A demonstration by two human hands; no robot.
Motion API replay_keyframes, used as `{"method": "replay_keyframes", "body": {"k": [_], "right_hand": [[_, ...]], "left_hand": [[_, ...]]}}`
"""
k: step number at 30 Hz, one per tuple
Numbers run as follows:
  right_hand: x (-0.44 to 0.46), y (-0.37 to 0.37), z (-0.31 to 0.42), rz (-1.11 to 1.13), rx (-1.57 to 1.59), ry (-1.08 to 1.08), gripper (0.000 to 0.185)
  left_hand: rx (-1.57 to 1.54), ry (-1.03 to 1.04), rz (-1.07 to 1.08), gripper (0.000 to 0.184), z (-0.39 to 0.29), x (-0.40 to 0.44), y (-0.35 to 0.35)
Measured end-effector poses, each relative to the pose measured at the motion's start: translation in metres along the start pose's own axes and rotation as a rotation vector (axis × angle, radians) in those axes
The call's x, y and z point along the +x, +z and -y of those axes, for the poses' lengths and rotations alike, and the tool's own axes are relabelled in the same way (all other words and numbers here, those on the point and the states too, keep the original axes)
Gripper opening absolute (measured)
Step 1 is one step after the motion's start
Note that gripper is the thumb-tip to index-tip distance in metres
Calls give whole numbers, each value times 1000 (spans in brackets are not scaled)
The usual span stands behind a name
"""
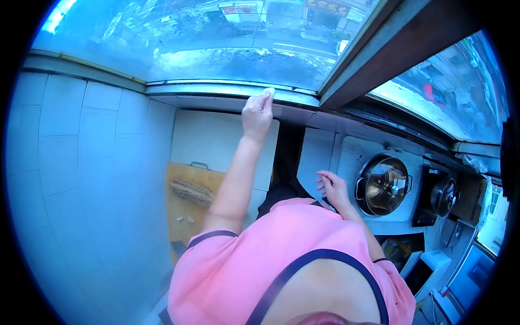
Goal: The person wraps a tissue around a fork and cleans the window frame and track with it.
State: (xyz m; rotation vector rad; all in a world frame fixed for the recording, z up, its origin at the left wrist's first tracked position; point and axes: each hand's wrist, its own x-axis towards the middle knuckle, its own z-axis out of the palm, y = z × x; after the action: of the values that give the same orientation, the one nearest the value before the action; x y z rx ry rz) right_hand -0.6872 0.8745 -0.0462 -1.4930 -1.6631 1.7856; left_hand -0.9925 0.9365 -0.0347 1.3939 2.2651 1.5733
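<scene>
The left hand (257,118) pinches a small white thing (270,91) tight in its fingertips, up at the bottom of the window frame (216,88). The right hand (335,192) has its fingers loose and partly open, holding nothing that shows. It is near a big round pot (383,185).

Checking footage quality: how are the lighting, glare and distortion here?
Head view: strong blue cast; brightest glare in the large window, upper left; reflections on the pot lid; lines bowing on the tiled wall; black rounded edges; left hand fairly sharp.
</scene>
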Motion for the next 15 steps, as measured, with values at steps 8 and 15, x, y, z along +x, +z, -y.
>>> {"method": "replay_keyframes", "body": {"k": [8, 15], "right_hand": [[0, -6, -6, -20, -29, 25, 23], [3, 4, -12, 54, -120, 68, 22]], "left_hand": [[281, -150, -142, 15, 85, 52, -103], [349, 71, -115, 19, 76, 43, -140]]}}
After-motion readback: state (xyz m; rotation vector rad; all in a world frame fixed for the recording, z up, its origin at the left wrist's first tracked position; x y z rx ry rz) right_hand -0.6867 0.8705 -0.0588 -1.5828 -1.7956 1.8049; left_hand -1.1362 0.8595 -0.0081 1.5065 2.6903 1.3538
